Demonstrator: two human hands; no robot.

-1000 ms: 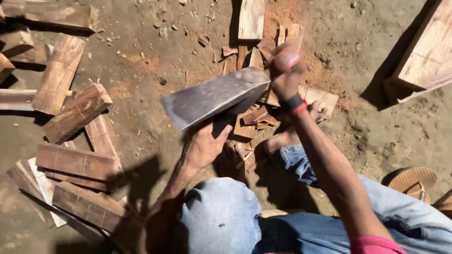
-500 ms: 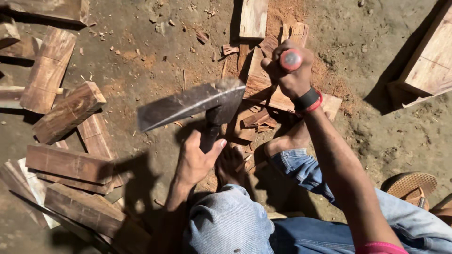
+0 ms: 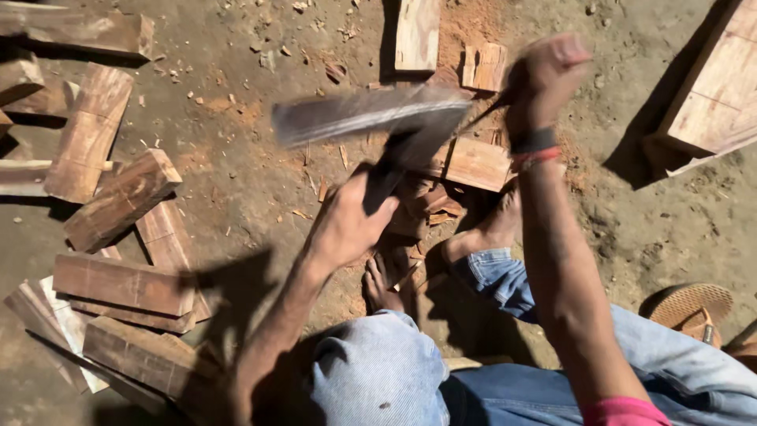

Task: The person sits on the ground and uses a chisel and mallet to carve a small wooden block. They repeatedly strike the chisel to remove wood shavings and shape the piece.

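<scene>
Woodpile entry: split reddish billets point(image 3: 118, 201) lay stacked at left of frame, chips point(image 3: 426, 201) littered centre, so splitting looked well advanced; uncut planks point(image 3: 416, 31) remained at top. Right hand point(image 3: 544, 75) was clenched around the handle of a blurred broad blade point(image 3: 367, 114), upper centre. Left hand point(image 3: 347, 225) gripped a dark upright piece point(image 3: 384, 180) beneath it. Containers: none seen.

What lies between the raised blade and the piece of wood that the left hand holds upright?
Nothing visible does. The blade, blurred, is in the right hand above the dark wood piece. The left hand grips that piece lower down, close under the blade.
</scene>
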